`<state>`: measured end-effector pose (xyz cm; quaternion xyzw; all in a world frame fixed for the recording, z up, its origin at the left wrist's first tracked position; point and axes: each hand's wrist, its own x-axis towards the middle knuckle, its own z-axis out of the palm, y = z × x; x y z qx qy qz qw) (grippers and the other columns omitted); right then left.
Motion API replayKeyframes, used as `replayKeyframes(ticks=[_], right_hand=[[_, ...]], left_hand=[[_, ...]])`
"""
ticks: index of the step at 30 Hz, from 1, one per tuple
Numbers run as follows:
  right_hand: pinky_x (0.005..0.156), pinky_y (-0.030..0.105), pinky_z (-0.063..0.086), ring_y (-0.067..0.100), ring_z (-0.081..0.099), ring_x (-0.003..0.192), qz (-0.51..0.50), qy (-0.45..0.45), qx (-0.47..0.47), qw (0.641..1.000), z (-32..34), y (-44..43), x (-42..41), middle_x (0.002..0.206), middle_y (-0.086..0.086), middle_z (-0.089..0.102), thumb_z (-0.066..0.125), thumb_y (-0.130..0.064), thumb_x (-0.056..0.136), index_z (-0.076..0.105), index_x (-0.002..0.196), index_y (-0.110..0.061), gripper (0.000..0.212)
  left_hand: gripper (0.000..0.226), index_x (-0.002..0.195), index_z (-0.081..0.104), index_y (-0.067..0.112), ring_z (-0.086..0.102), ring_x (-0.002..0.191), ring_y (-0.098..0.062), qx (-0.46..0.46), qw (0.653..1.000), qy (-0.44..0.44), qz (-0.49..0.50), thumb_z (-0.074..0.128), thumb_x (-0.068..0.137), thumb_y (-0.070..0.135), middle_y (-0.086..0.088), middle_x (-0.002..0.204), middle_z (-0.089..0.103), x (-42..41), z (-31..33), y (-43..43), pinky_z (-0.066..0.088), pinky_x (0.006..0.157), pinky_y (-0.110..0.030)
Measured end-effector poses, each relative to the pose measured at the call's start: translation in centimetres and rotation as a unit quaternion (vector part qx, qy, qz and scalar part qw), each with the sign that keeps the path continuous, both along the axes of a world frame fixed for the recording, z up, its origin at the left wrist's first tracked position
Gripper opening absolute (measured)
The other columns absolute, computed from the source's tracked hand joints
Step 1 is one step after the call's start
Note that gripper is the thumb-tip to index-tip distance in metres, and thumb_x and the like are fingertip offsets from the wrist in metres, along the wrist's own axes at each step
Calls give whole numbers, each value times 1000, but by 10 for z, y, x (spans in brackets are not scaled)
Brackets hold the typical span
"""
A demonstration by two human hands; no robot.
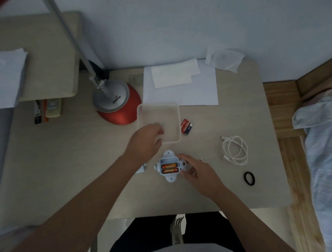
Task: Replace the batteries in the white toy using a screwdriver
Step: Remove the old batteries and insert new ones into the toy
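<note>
The white toy (169, 177) lies upside down on the desk with its battery bay uncovered. Two orange batteries (169, 168) lie side by side in the bay, and one slot above them looks bare. My right hand (197, 172) rests against the toy's right side, fingers touching it. My left hand (146, 140) reaches over the near left corner of a translucent plastic tray (172, 110), fingers curled; what they hold, if anything, is hidden. Loose batteries (187, 126), red and dark blue, lie just right of the tray. I see no screwdriver.
A red and silver desk lamp (117, 103) stands left of the tray. White paper sheets (180, 85) lie behind it. A coiled white cable (234, 149) and a black hair tie (249, 178) lie at the right. A small white piece (141, 169) sits left of the toy.
</note>
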<state>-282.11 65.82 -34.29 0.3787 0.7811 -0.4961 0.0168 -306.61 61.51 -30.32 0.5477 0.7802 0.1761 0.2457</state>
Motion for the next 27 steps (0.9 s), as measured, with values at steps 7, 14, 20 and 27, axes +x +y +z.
replayKeyframes(ticks=[7, 14, 20, 27], right_hand=[[65, 12, 45, 8, 59, 71, 0, -4, -4, 1000, 5, 0, -1, 86, -22, 60, 66, -20, 90, 50, 137, -40, 53], [65, 13, 46, 8, 60, 70, 13, 10, -5, 1000, 7, 0, -1, 103, -15, 66, 64, -13, 91, 49, 138, -34, 53], [68, 12, 47, 3, 61, 69, 9, 20, -2, 1000, 8, -2, 2, 111, -14, 67, 65, -14, 91, 51, 136, -32, 51], [67, 10, 46, 3, 61, 70, 15, 28, 18, 999, 7, -5, -1, 110, -13, 66, 66, -16, 92, 50, 137, -30, 50]], left_hand=[[23, 107, 66, 16, 59, 102, -16, 113, 993, 20, 8, 66, 85, 10, 3, 106, 65, 34, 5, -63, 46, 90, -24], [62, 136, 53, 11, 52, 126, -18, 105, 993, -36, 41, 75, 82, 33, -3, 134, 57, 62, -23, -101, 42, 109, -36], [84, 144, 43, 14, 48, 128, -12, 58, 990, -86, 94, 78, 76, 48, 2, 138, 53, 80, -35, -108, 37, 109, -26], [77, 138, 46, 18, 51, 120, -8, 70, 978, -140, 136, 83, 74, 39, 7, 130, 55, 88, -42, -107, 43, 102, -24]])
